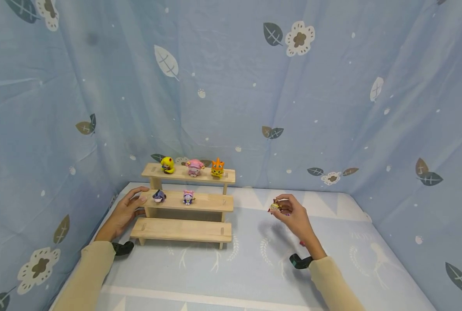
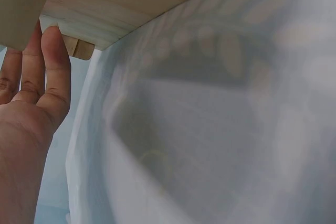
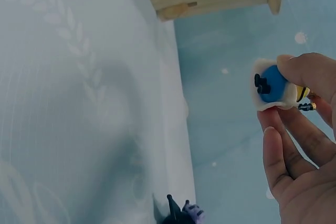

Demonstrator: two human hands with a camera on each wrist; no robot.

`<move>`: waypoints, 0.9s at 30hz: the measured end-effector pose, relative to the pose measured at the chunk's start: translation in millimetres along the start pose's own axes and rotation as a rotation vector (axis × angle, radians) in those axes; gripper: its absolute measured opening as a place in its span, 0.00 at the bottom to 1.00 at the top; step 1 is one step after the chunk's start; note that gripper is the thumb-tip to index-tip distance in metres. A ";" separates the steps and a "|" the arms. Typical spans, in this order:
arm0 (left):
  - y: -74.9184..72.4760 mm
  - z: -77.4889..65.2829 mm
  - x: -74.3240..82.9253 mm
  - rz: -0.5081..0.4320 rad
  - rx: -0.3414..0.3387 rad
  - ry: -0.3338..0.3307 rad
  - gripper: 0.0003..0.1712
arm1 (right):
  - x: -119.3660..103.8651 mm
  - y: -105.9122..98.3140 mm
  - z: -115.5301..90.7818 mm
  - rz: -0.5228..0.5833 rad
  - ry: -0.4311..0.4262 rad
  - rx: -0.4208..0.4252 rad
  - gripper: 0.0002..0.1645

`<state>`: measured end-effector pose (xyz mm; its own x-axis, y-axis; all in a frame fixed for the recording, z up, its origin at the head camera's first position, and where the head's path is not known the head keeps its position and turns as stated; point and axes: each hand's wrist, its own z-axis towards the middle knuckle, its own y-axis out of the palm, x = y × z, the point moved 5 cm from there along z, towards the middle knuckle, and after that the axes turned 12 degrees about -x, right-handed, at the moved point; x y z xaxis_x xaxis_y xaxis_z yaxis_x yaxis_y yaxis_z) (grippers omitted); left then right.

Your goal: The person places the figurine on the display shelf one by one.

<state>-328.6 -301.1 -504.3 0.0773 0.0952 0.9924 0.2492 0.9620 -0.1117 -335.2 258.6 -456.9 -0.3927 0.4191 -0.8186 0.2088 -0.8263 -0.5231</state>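
Note:
A three-tier wooden display stand [image 1: 182, 229] stands left of the middle. My left hand [image 1: 126, 211] holds the left end of its middle tier; in the left wrist view the fingers [image 2: 55, 61] reach up to the board, with their tips partly hidden. My right hand [image 1: 295, 216] is right of the stand, above the cloth, and pinches a small figurine [image 3: 273, 85] with a blue body, black feet, and white and yellow parts. On the top tier are a yellow figurine [image 1: 168, 165], a pink figurine [image 1: 194, 167] and an orange figurine [image 1: 217, 168]. The middle tier bears a grey-blue donkey figurine [image 1: 159, 196] and a pink-and-purple figurine [image 1: 188, 197].
Behind and below my right hand are more small pieces, partly hidden: a red bit [image 1: 302, 243] and, in the right wrist view, a dark pointed-eared figurine [image 3: 176, 214] beside a purple one [image 3: 194, 211]. Blue patterned curtain [image 1: 231, 108] encloses the back and sides.

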 end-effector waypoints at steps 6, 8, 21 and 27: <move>0.4 -1.7 0.1 0.005 0.002 -0.003 0.34 | -4.7 10.1 7.2 0.011 -0.014 -0.007 0.29; 0.2 -1.4 0.0 0.009 0.005 -0.003 0.34 | -6.9 13.6 9.8 0.007 -0.023 -0.007 0.29; -1.9 2.4 -4.7 0.014 0.001 0.006 0.36 | -22.8 37.3 22.2 0.022 -0.028 -0.021 0.29; -2.9 3.6 -5.7 0.007 0.003 0.002 0.36 | -28.3 48.4 29.1 0.003 -0.070 -0.027 0.28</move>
<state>-333.3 -303.5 -509.5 0.0813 0.1019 0.9915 0.2454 0.9621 -0.1190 -340.0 195.8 -452.1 -0.4536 0.3885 -0.8021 0.2338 -0.8166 -0.5277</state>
